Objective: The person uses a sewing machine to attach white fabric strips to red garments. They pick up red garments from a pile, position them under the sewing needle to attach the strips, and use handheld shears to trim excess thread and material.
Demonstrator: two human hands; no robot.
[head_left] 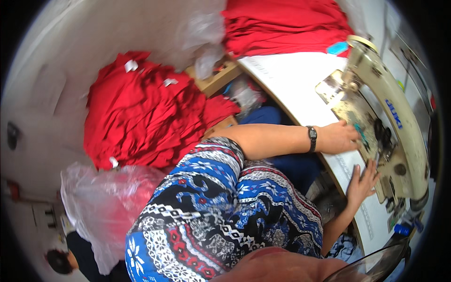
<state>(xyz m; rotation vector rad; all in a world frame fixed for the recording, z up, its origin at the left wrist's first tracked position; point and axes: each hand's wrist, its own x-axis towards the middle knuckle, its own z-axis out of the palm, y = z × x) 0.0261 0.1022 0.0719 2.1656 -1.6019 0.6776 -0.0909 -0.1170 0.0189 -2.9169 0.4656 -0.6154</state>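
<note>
A cream sewing machine [392, 89] stands at the right on a white table [277, 70]. My left hand [339, 137], with a black watch [312, 138] on its wrist, rests palm down at the near edge of the machine's worn metal bed [350, 110]. Its fingers are stretched out, slightly blurred, close to some teal thread [361, 133]. Lower down, my right hand [361, 184] has its fingers spread by the bed, with nothing plainly held. Beyond the fingertips lies a dark tool with looped handles [383, 134], its kind unclear.
A stack of red fabric [286, 23] lies at the table's far end, a blue tag [337, 48] on it. Left of me is a big red garment heap [141, 113]. Below it sits a clear plastic bag [89, 197]. Another person [80, 258] is at lower left. A wooden drawer [218, 77] juts out.
</note>
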